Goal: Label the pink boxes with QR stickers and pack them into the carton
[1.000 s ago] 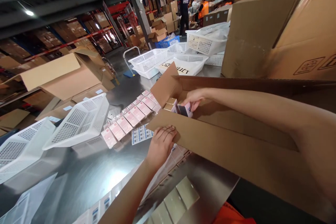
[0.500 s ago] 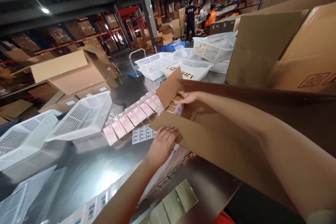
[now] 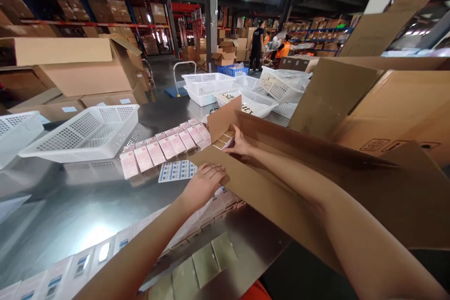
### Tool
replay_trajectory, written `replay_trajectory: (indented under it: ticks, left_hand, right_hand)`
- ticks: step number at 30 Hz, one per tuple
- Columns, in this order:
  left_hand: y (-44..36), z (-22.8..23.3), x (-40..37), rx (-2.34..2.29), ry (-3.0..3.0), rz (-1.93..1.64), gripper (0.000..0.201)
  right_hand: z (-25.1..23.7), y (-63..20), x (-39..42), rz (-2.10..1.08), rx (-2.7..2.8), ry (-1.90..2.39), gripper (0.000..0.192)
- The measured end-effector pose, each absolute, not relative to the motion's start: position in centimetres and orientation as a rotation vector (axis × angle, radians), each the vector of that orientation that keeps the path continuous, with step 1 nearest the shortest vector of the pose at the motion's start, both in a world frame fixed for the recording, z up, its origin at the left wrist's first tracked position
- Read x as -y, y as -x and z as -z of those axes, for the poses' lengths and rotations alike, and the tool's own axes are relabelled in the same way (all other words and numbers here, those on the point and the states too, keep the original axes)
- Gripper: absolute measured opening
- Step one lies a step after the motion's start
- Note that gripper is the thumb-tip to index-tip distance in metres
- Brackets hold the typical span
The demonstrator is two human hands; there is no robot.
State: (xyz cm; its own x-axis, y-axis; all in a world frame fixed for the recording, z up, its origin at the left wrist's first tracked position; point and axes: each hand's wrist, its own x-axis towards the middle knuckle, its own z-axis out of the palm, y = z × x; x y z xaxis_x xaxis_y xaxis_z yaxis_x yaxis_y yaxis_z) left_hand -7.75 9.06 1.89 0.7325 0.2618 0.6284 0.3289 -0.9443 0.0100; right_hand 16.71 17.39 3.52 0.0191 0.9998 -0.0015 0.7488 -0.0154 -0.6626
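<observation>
Where the metal surface point(image 3: 59, 201) filled the left of the frame, a white perforated basket point(image 3: 66, 151) stood at mid-left. From the lower left toward the centre ran a row of labelled boxes point(image 3: 84, 262), partly covered by the left forearm point(image 3: 151, 243). Above it, left of centre, lay pink boxes point(image 3: 154, 153) in rows, with a sheet of labels point(image 3: 177, 170) just beside them. At the centre, the left hand point(image 3: 204, 183) rested on the near side of an open carton point(image 3: 267, 197); its fingers lay over the edge, but whether they gripped it could not be told. Olive-toned boxes point(image 3: 204, 265) formed a line at lower centre. Just right of centre, small boxes point(image 3: 224, 140) stood in a row inside the carton's left end, where the right hand point(image 3: 240, 144) touched them, fingers and thumb spread wide. Farther right stood a larger cardboard box point(image 3: 397, 112).
</observation>
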Motion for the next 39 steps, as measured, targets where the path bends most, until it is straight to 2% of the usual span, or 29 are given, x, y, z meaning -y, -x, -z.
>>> replay_trajectory:
  ticks: [3,7,10,13,16,18,22,26,28,32,36,39]
  left_hand:
    - [7.5,-2.6,-9.1,0.501,2.793,0.995,0.024]
    - [9.3,-4.6,-7.8,0.61,2.758,0.98,0.042]
    - [13.4,-6.3,-5.6,0.758,2.677,0.927,0.039]
    - [18.5,-7.6,-2.4,0.878,2.69,0.88,0.039]
    - [22.8,-7.7,1.4,0.981,2.75,0.817,0.041]
    - [24.8,-7.2,4.0,1.018,2.748,0.801,0.04]
    - [27.2,-6.1,9.1,1.146,2.716,0.861,0.046]
    - [28.3,-4.4,13.3,1.473,2.619,0.976,0.047]
    - [28.5,-2.7,14.4,1.539,2.61,1.01,0.055]
    - [27.7,1.2,14.9,1.379,2.704,0.993,0.072]
    - [26.2,2.8,14.7,1.541,2.676,1.05,0.071]
    - [25.5,2.8,14.7,1.624,2.684,1.046,0.069]
  right_hand:
    - [-7.7,-17.6,-17.3,-0.652,1.723,1.953,0.135]
    - [-14.4,-18.1,-13.8,-0.696,1.805,1.949,0.106]
    - [-17.9,-16.6,-7.1,-0.536,2.067,1.746,0.094]
    - [-19.0,-13.8,0.8,-0.387,2.342,1.513,0.073]
    - [-16.3,-10.2,6.6,-0.653,2.557,1.433,0.06]
    - [-12.9,-8.2,8.0,-0.831,2.639,1.436,0.068]
    - [-7.9,-6.4,6.9,-0.91,2.659,1.454,0.089]
    - [-7.6,-6.0,6.1,-0.978,2.626,1.616,0.102]
    - [-8.1,-5.7,6.1,-0.975,2.655,1.641,0.104]
    - [-8.0,-4.1,6.0,-0.791,2.833,1.51,0.097]
    - [-6.6,-2.4,6.1,-0.482,2.972,1.411,0.095]
    - [-4.8,-1.7,5.9,-0.128,3.092,1.128,0.097]
